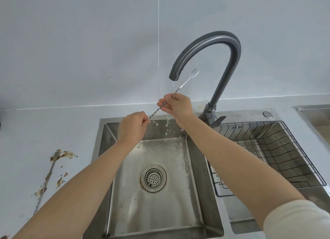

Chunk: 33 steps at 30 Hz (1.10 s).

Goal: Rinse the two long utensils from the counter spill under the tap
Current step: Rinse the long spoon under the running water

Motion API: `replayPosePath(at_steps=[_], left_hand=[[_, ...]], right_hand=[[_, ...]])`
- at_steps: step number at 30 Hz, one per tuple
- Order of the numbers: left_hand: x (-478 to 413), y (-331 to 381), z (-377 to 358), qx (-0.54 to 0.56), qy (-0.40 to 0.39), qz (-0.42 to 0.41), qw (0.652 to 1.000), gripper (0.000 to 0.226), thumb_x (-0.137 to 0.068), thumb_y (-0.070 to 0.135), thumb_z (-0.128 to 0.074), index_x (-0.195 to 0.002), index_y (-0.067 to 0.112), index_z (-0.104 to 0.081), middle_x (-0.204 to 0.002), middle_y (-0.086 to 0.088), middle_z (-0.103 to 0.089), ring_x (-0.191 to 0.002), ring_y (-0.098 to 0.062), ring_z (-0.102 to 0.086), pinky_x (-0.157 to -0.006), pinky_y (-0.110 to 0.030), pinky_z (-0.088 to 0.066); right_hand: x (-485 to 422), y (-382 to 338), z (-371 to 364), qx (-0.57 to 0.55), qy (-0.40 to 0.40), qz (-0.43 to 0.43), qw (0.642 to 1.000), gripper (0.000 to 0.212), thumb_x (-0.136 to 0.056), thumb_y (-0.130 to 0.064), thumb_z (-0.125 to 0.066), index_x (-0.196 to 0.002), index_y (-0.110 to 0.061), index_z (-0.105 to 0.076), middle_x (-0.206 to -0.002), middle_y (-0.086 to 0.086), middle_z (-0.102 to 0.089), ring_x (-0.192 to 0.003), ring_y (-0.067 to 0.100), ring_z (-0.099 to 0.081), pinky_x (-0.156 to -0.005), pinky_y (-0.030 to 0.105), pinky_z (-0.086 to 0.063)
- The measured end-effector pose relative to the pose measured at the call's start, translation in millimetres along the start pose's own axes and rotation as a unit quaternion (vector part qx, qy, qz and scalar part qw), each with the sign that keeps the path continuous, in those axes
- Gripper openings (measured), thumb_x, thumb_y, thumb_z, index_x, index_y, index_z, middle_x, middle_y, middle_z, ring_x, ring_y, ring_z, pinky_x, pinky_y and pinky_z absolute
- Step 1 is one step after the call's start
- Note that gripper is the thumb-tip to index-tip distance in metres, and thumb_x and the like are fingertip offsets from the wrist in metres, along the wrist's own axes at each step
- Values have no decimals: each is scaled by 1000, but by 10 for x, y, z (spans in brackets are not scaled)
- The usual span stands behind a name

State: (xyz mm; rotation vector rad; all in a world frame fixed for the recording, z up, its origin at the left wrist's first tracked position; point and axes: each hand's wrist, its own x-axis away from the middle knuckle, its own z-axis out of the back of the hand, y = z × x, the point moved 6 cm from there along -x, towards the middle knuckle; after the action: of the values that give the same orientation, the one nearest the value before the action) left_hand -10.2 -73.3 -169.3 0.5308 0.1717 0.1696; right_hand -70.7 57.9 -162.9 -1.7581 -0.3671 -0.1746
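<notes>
So the grey counter (44, 128) runs along the left, and the double steel sink (160, 212) takes up the middle and right. The right basin has a black wire rack (267, 149) sitting in it. The dark gooseneck tap (230, 47) stands at the far edge between the two basins, with its spout curving left over the left basin.

Both arms reach out over that left basin. The right one has a cream sleeve (294, 219) pushed up at the near right.

The left hand (132, 126) is curled up tight, pinching the lower end of the long fork (184, 82) between thumb and fingertips. The right hand (178, 104) is further away and higher, directly below the spout mouth. It pinches the twisted shaft partway along, with its other fingers loosely bent. So the fork is held slanted between the hands, and its tines poke up to the right, just beside the spout.

The second utensil (50, 172) lies on the counter left of the sink, with its forked end at the far end, in the brown spill (66, 154).

A round strainer (153, 178) sits in the basin floor. A thin water stream (172, 87) falls from the spout onto the shaft at the right hand, and droplets (167, 121) fall below the hands into the basin
</notes>
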Motion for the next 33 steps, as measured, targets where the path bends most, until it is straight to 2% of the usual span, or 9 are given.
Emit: replayPosePath(at_steps=[6, 10, 14, 18, 22, 26, 29, 31, 33], left_hand=[[-27, 85, -7, 24, 6, -9, 1000, 15, -84, 12, -63, -87, -2, -67, -86, -18, -72, -81, -34, -64, -74, -39, -49], [-37, 103, -40, 49, 9, 15, 999, 15, -84, 11, -63, -88, -2, -67, -87, -19, -72, -83, -34, -64, -76, -37, -48], [-80, 141, -73, 92, 12, 28, 995, 14, -83, 10, -65, -87, -3, -68, -87, -19, -73, -83, -33, -66, -78, -33, -48], [-159, 220, -119, 143, 9, 46, 989, 16, -81, 10, -67, -90, -2, -71, -90, -20, -73, -85, -32, -66, -78, -30, -47], [-235, 315, -171, 182, 4, 53, 982, 17, -81, 10, -67, -92, -2, -71, -91, -21, -73, -86, -32, -66, -76, -27, -47], [-287, 408, -206, 209, -4, 40, 977, 17, -83, 8, -65, -93, -4, -71, -88, -23, -72, -73, -25, -61, -63, -19, -41], [-341, 445, -227, 235, -16, 38, 971, 16, -84, 6, -62, -90, -5, -71, -80, -21, -71, -66, -22, -60, -67, -21, -46], [-399, 445, -253, 269, -32, 54, 961, 16, -85, 5, -61, -90, -7, -70, -70, -11, -68, -53, -9, -62, -70, -27, -51], [-452, 452, -281, 301, -51, 71, 950, 17, -86, 5, -60, -91, -8, -69, -62, -1, -61, -40, 5, -57, -58, -15, -51]], right_hand=[[11, 53, -26, -5, 24, -44, 999, 35, -101, -20, -35, -73, -5, -50, -66, 13, -59, -44, 13, -62, -48, 20, -56], [13, 1, -28, 23, 6, -24, 999, 24, -97, -4, -42, -74, -9, -48, -70, 11, -58, -58, 19, -61, -54, 20, -55], [18, -61, 26, 44, -9, 7, 999, 21, -87, 12, -51, -79, -7, -51, -73, 9, -59, -64, 17, -62, -62, 19, -56], [5, -115, 137, 6, 22, 13, 1000, 19, -86, 9, -55, -74, -6, -53, -70, 10, -59, -62, 16, -61, -59, 17, -57], [-18, -160, 225, -16, 50, 14, 999, 22, -95, -3, -47, -74, -9, -47, -68, 10, -56, -58, 18, -60, -60, 22, -57], [-43, -206, 297, -22, 68, 22, 997, 22, -98, -10, -43, -76, -9, -43, -68, 12, -58, -59, 22, -61, -54, 22, -58], [-75, -238, 330, -26, 66, 26, 997, 22, -97, -11, -44, -76, -8, -46, -68, 10, -60, -61, 21, -62, -58, 23, -58], [-97, -274, 348, -24, 63, 28, 997, 20, -96, -9, -46, -76, -8, -51, -70, 9, -61, -59, 17, -62, -57, 20, -57], [-113, -319, 368, -20, 58, 33, 998, 19, -95, -6, -47, -78, -9, -53, -72, 8, -61, -54, 10, -62, -55, 17, -57]])
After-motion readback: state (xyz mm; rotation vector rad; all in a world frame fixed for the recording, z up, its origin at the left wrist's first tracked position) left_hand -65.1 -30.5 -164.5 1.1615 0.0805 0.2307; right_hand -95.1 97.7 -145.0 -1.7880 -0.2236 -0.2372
